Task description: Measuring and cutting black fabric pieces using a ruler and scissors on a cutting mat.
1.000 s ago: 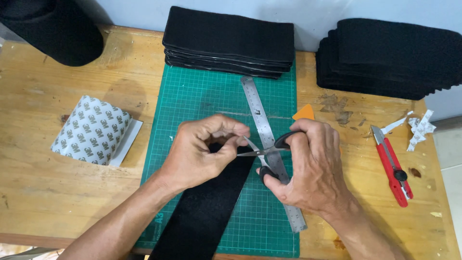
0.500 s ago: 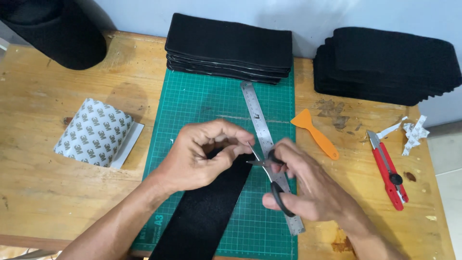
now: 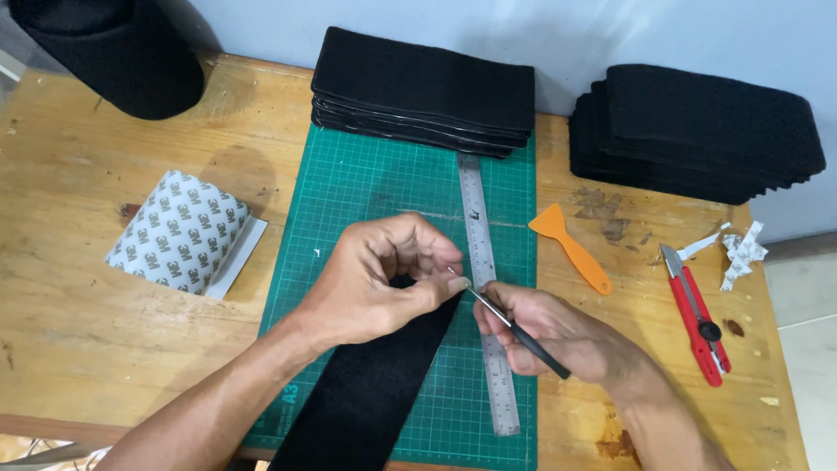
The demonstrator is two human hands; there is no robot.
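My left hand [image 3: 384, 283] pinches the top end of a long black felt strip [image 3: 370, 392] that lies on the green cutting mat [image 3: 366, 187]. My right hand [image 3: 558, 336] grips a small pair of scissors [image 3: 514, 327] with black handles. Its metal tip points up-left and meets my left fingertips at the strip's corner. A steel ruler [image 3: 484, 288] lies lengthwise on the mat, partly under my right hand.
Two stacks of black felt pieces [image 3: 427, 92] [image 3: 697, 126] sit at the back. A patterned adhesive sheet [image 3: 179, 235] lies left of the mat. An orange scraper [image 3: 571, 244], a red utility knife [image 3: 697, 314] and paper scraps [image 3: 741, 253] lie to the right. A black roll [image 3: 113, 48] stands far left.
My right hand has dropped lower and turned the scissors, so the orange scraper shows. My left hand keeps its pinch on the strip's end.
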